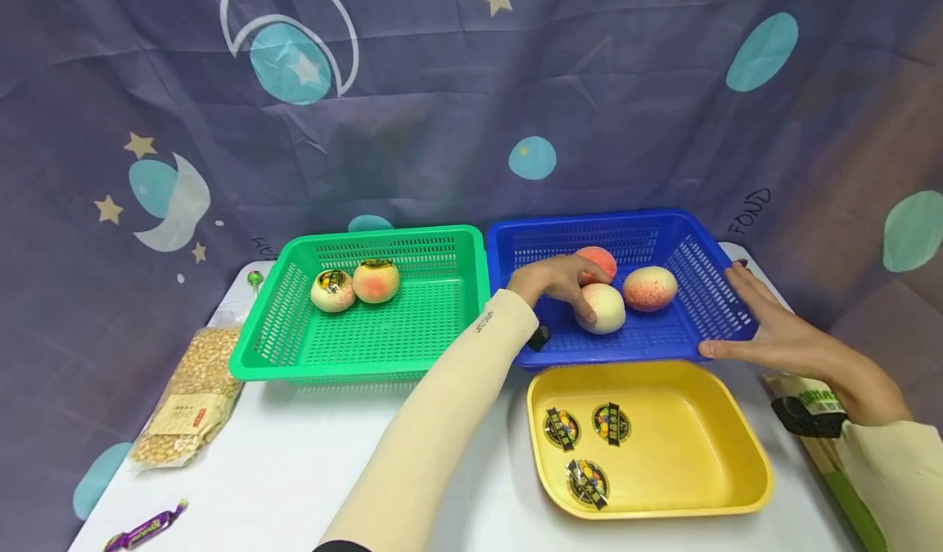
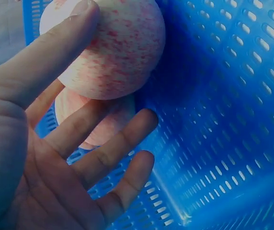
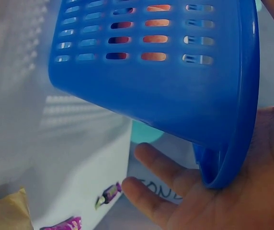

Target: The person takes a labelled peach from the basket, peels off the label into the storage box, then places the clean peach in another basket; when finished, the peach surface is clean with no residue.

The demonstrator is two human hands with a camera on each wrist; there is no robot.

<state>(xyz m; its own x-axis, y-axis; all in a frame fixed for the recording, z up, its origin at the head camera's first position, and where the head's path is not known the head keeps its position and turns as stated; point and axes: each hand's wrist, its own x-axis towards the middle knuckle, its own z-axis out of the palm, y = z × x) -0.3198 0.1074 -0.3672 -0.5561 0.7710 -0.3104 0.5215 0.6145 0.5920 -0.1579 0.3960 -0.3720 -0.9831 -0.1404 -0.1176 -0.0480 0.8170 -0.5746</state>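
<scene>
My left hand (image 1: 558, 279) reaches into the blue basket (image 1: 611, 356) and holds the front pale peach (image 1: 606, 309) between thumb and fingers; its ring and little fingers stay spread in the left wrist view. A redder peach (image 1: 598, 264) lies just behind, and a speckled peach (image 1: 650, 289) to the right. At the basket's right end my right hand (image 1: 791, 335) rests against the rim, thumb at the front corner and fingers stretched along the outside. Two peaches (image 1: 376, 281) with black-and-gold stickers lie in the green basket (image 1: 361, 369).
A yellow tray (image 1: 678, 454) with three round stickers (image 1: 588, 483) stands in front of the blue basket. At left lie a bag of beans or grains (image 1: 187, 396), a purple-wrapped candy (image 1: 147, 529) and a lollipop (image 1: 254, 278). A green-and-brown packet (image 1: 832, 462) is under the right forearm.
</scene>
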